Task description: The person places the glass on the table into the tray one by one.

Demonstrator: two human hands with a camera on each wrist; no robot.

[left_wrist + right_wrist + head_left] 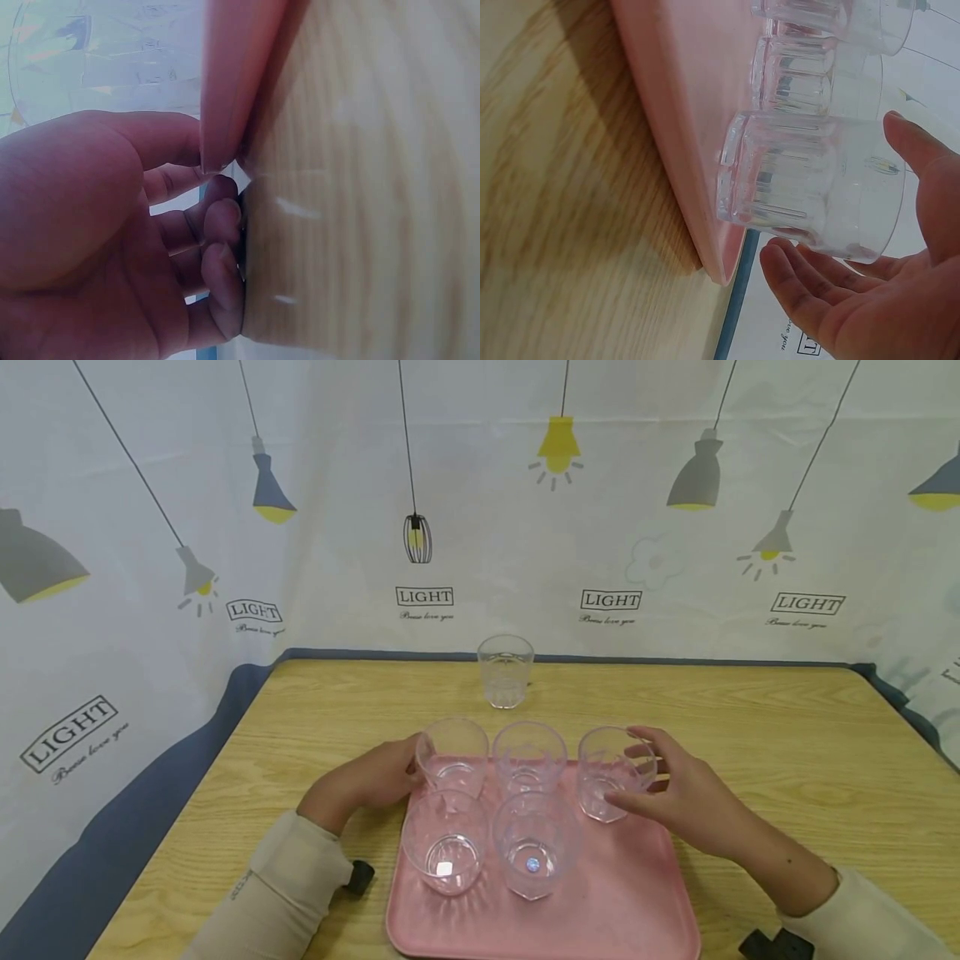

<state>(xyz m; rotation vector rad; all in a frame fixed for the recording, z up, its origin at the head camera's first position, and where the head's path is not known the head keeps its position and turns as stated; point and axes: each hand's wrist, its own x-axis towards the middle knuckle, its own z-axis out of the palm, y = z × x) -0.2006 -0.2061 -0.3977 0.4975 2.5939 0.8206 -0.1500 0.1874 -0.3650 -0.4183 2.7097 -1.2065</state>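
Observation:
A pink tray [615, 902] carries several clear plastic cups. My left hand [382, 772] is at its far left corner; in the left wrist view the thumb lies against the tray's rim [240, 67] and the other fingers are curled beside the corner. Right beside that hand stands the far left cup [452, 747]. At the far right of the tray my right hand [686, 793] holds a clear cup [817, 180], thumb on the near side and fingers round the far side. The middle far cup [529, 747] and two nearer cups [446, 835] [534, 839] stand to its left.
One more clear cup [506, 668] stands on the wooden table [787, 743] behind the tray, near the back edge. A white curtain [495, 527] printed with lamps hangs behind the table and at both sides.

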